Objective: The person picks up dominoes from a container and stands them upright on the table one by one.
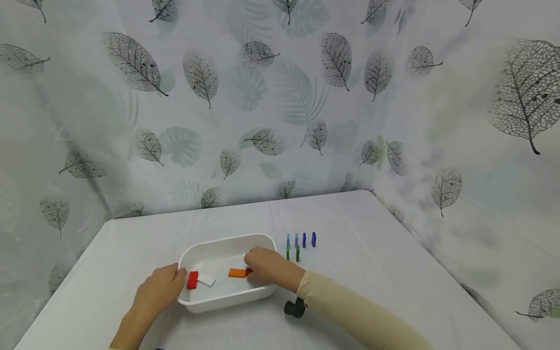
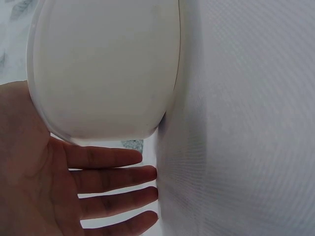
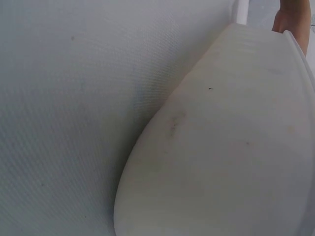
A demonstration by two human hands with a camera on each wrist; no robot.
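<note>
My left hand (image 1: 161, 287) holds the left end of a white plastic tray (image 1: 227, 299), its thumb over the rim. In the left wrist view its four fingers stretch out straight below the tray's outer wall (image 2: 108, 73). My right hand (image 1: 264, 265) reaches over the tray's right side with curled fingers, holding a red domino (image 1: 248, 271). Most of that domino and the fingertips are hidden. Close beside it lies an orange domino (image 1: 237, 273). Farther left in the tray, another red domino (image 1: 192, 280) lies next to a white domino (image 1: 206, 279).
Behind the right forearm stand upright dominoes: two light blue (image 1: 296, 240), two dark blue (image 1: 313, 239) and two green (image 1: 297, 253). A black round device (image 1: 294, 308) is strapped at the right wrist. White cloth (image 1: 372, 253) covers the table, with leaf-patterned sheets (image 1: 262, 112) around it.
</note>
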